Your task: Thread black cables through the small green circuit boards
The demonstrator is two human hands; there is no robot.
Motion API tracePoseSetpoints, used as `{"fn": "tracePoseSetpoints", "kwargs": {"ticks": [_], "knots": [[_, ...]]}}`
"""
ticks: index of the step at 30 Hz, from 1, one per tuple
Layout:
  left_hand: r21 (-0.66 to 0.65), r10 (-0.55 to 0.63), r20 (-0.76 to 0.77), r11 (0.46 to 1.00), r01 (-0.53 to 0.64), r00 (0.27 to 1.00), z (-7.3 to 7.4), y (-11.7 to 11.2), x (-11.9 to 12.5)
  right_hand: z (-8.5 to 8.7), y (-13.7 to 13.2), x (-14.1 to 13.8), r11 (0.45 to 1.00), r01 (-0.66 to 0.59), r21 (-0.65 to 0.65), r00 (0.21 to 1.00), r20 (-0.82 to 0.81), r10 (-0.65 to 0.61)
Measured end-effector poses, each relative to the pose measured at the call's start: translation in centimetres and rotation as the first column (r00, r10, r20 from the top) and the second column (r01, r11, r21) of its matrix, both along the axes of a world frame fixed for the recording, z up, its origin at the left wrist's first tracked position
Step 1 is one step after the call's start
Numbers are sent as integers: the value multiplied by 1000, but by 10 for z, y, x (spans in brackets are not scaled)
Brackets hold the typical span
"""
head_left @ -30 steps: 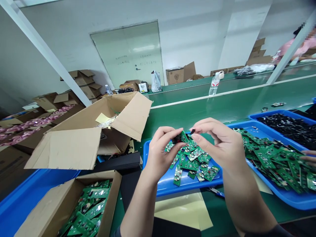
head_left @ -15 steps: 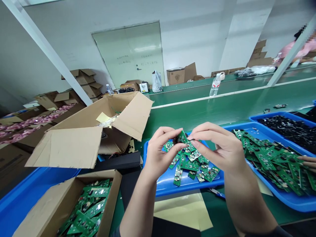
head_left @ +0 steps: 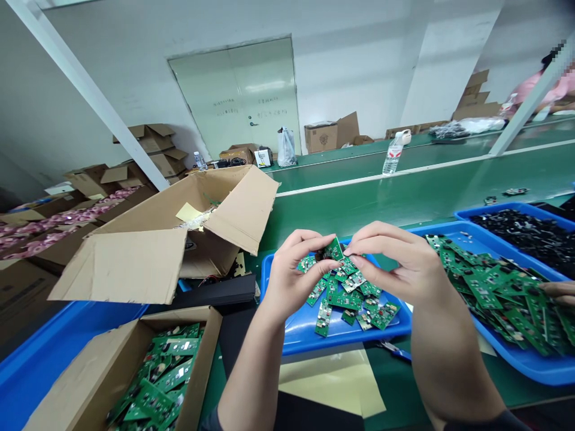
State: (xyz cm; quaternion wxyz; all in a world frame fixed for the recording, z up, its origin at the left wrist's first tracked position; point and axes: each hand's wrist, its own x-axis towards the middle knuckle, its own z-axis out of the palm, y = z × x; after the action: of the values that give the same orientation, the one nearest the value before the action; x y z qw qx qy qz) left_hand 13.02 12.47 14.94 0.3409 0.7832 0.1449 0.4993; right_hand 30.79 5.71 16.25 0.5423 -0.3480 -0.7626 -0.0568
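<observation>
Above a blue tray (head_left: 309, 343), my left hand (head_left: 287, 275) pinches a small green circuit board (head_left: 333, 248) between thumb and fingers. The board is tilted, and dark components show on its side near my fingertips. My right hand (head_left: 404, 263) is closed in a pinch close to the board's right edge; whatever lies between its fingertips is too small to make out. Several loose circuit boards (head_left: 344, 298) lie in the tray below both hands.
Right of me, a larger blue tray (head_left: 516, 366) holds piled boards, with another person's hand (head_left: 559, 292) at its edge. Blue-handled pliers (head_left: 398, 351) lie beside the near tray. At left stand an open carton (head_left: 121, 263) and a cardboard box (head_left: 209, 341) of boards.
The board and my left hand have shifted very slightly, with the grip unchanged. My right fingertips stay by the board's edge; the dark bit seen between them earlier is less visible.
</observation>
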Motion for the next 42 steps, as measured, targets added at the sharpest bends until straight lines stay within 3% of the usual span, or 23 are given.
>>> {"fn": "tracePoseSetpoints", "kwargs": {"ticks": [7, 12, 16, 19, 23, 34, 42], "knots": [[-157, -114, -17, 981, 110, 993, -3, 4, 1, 1, -1, 3, 996, -43, -75, 999, -9, 43], [-139, -77, -3, 987, 76, 997, -5, 4, 2, -1, -3, 4, 998, -3, -70, 1000, 29, 5], [-149, -30, 62, 988, 39, 998, -7, 7, 2, -1, -7, 9, 986, -40, -161, 996, 78, 53], [-131, 17, 113, 991, -3, 993, -7, 9, 1, 0, -9, 9, 966, -78, -245, 997, -28, 73], [-78, 24, 61, 997, -19, 998, -6, 9, -1, -1, -6, 2, 945, -68, -319, 983, -183, 8], [18, 32, 23, 999, -32, 999, -6, 6, 1, 3, -1, -7, 853, -99, -512, 955, -291, -63], [-100, -43, -16, 994, 41, 999, -4, 5, 2, -4, 1, -6, 938, 47, -344, 984, -143, -102]]}}
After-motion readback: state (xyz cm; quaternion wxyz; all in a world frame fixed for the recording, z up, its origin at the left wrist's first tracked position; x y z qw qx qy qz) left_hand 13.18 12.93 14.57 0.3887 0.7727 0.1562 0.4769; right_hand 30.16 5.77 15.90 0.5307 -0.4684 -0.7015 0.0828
